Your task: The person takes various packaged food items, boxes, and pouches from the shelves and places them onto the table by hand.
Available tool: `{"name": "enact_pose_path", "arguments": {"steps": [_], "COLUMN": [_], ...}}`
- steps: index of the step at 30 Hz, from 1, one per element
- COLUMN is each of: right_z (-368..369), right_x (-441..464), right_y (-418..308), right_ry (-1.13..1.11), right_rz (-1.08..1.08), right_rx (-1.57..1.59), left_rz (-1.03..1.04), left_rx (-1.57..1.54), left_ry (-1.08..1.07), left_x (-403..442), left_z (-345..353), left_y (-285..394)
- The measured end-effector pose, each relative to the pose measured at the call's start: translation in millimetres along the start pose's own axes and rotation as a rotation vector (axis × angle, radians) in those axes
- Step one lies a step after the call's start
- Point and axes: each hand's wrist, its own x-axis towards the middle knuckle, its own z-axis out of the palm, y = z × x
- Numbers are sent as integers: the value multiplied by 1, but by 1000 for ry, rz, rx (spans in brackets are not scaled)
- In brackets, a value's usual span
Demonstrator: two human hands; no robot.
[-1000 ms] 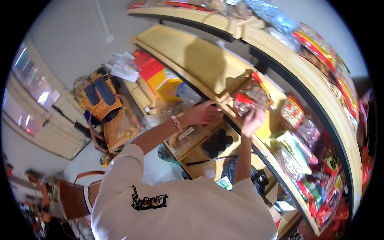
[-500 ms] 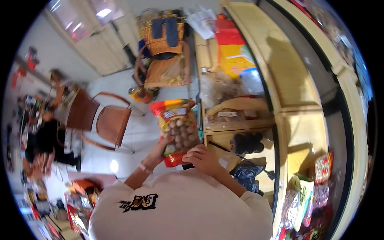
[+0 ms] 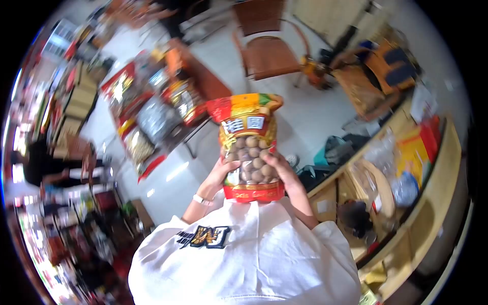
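Observation:
A red and yellow bag (image 3: 250, 147) with a clear window full of round brown pieces is upright in front of my chest. My left hand (image 3: 222, 172) grips its left side, with the thumb across the window. On the right side my right hand (image 3: 278, 166) holds it the same way, thumb on the front. The fingers behind the bag are hidden.
Several packed bags (image 3: 158, 119) lie on a table at the upper left. A brown chair (image 3: 274, 56) stands ahead, a wicker chair (image 3: 363, 91) to its right. Wooden shelving (image 3: 422, 229) curves along the right. A person in black (image 3: 43, 162) stands far left, another at the top.
The view has swung left, away from the shelves. The bag came off the shelf and is now upright between both hands, with my right hand moved from its bottom edge to its side.

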Motion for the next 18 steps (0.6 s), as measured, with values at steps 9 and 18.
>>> {"name": "enact_pose_path", "arguments": {"steps": [9, 18], "right_z": [59, 132], "right_x": [41, 114], "right_y": [37, 70], "right_ry": [-149, -298], "right_rz": [153, 330], "right_rx": [-154, -373], "left_rz": [162, 361], "left_rx": [-36, -232], "left_ry": [158, 523], "left_x": [-72, -97], "left_z": [-52, -120], "left_y": [3, 6]}}
